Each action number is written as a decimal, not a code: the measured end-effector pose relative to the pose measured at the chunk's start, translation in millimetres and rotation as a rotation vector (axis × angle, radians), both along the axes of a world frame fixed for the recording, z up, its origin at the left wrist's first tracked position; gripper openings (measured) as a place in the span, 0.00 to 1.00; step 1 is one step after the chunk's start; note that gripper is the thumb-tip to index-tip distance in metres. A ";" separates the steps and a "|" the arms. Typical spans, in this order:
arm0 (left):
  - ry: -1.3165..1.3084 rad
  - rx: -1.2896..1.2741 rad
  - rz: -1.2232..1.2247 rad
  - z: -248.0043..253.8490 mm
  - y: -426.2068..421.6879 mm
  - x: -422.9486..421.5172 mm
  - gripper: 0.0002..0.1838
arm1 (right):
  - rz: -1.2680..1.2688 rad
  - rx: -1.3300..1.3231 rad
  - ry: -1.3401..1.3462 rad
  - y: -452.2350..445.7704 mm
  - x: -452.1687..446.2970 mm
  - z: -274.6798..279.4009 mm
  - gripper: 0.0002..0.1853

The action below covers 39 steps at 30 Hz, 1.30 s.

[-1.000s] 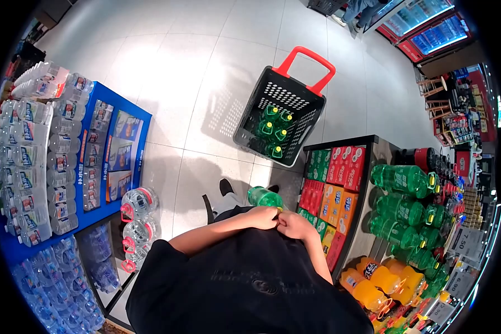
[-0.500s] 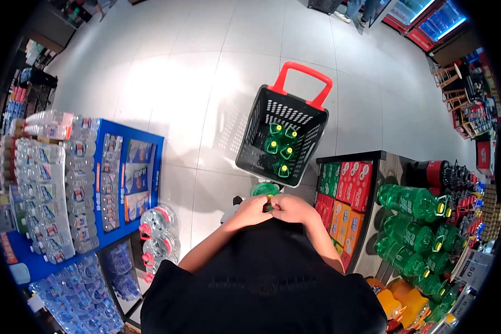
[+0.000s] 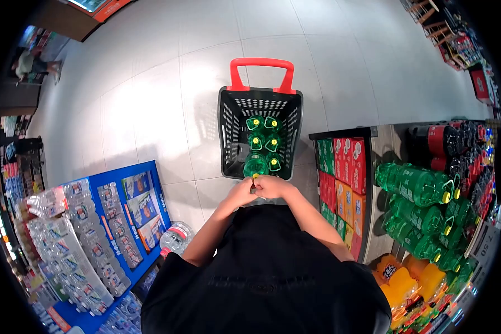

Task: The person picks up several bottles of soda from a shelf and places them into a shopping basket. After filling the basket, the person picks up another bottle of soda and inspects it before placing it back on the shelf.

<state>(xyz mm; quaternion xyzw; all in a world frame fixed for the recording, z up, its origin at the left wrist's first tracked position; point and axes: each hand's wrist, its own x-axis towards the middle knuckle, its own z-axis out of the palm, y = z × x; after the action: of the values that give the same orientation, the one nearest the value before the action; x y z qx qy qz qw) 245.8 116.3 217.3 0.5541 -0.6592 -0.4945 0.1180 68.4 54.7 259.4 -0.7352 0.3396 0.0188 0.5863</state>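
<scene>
My left hand (image 3: 241,193) and my right hand (image 3: 275,188) meet in front of my body. Both are closed at the yellow-capped neck of a large green soda bottle (image 3: 255,163). Its body points away from me, over the near left part of a black shopping basket (image 3: 225,145); whether its base touches the basket floor I cannot tell. Several more green bottles (image 3: 272,123) with yellow caps and carry loops stand inside the basket. The basket's red handle (image 3: 261,62) is raised at the far side. My fingertips partly hide the held bottle's neck.
To the right is a shelf (image 3: 345,132) with stacked soda cartons (image 3: 350,164) and green bottles lying on their sides (image 3: 412,182), orange drink bottles (image 3: 398,281) nearer. On the left stands a blue display (image 3: 150,178) of water packs; a large clear bottle (image 3: 176,237) is beside it.
My view has turned, and the basket now appears straight ahead and closer to my hands. The held green bottle has moved from before the basket's near edge to over its inside.
</scene>
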 end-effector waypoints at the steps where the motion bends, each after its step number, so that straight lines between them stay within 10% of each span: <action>1: 0.004 0.028 -0.044 -18.0 -3.1 3.0 0.23 | -0.010 0.009 -0.002 1.3 1.8 -18.5 0.11; 17: -0.285 0.383 -0.490 -146.8 -57.2 3.7 0.26 | -0.388 0.284 0.379 24.4 31.8 -179.3 0.11; 39: -0.479 0.396 -0.498 -282.1 -89.1 3.2 0.24 | 0.050 0.055 0.715 -13.5 56.6 -306.3 0.15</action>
<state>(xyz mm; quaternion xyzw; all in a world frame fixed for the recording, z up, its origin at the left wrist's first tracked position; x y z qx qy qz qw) 249.0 27.3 -64.8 0.4890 -0.6743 -0.4821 -0.2716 124.9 41.2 -46.9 -0.6743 0.5044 0.2983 0.4493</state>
